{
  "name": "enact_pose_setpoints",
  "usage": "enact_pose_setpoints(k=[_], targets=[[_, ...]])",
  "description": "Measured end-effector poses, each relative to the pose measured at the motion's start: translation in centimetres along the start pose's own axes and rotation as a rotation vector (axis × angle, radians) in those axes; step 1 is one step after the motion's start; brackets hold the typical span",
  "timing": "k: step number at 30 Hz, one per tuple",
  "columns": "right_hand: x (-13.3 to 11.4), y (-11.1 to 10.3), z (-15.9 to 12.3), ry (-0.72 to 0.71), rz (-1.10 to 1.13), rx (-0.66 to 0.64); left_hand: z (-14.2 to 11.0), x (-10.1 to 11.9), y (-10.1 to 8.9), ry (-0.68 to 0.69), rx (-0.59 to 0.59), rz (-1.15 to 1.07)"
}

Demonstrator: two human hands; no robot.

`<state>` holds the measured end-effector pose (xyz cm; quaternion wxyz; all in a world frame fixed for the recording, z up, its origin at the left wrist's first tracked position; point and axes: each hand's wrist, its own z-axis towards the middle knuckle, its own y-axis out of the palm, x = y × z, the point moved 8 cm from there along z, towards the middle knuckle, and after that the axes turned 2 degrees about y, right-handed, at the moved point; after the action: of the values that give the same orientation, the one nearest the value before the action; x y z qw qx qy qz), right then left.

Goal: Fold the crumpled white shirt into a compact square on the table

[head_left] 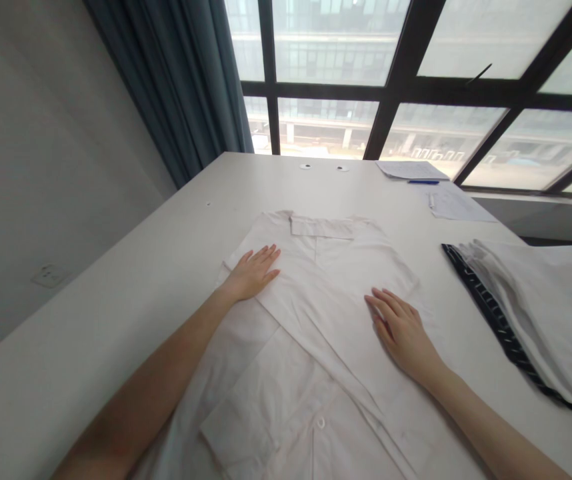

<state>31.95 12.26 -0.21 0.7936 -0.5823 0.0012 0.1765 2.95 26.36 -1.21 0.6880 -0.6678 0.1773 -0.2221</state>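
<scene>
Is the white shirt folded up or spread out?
Partly folded: the shirt lies flat on the table, with sleeve fabric crossing its body diagonally.

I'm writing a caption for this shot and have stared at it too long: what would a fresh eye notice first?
Probably the white shirt spread over the table, with the left hand and right hand resting on it. Next, the big dark-framed window behind, with a blue curtain at its left.

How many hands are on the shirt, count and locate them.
2: the left hand on the shirt at left, the right hand on it at right, nearer the camera.
</scene>
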Motion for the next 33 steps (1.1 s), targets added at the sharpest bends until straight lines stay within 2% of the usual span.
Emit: enact_pose_setpoints(k=[6,18,23,27,30,33], targets=[[0.0,0.0,0.0,0.001,-0.001,-0.011,-0.1,-2.1,-0.3,-0.142,0.035,0.025],[0.3,0.2,0.1,0.019,0.026,-0.028,-0.1,-2.6,-0.1,-0.228,0.022,0.035],[1.2,0.2,0.2,-0.015,0.15,-0.144,-0.2,-2.6,0.1,-0.24,-0.001,0.006],[2.3,-0.6,1.3,-0.008,0.296,-0.252,0.5,-4.1,0.1,-0.266,-0.035,-0.05],[4.9,-1.3,4.3,0.139,0.41,-0.213,2.3,-6.2,0.0,-0.322,-0.031,-0.098],[9.4,-1.4,8.5,0.412,0.429,-0.053,4.8,-8.3,-0.5,-0.407,0.018,-0.157]])
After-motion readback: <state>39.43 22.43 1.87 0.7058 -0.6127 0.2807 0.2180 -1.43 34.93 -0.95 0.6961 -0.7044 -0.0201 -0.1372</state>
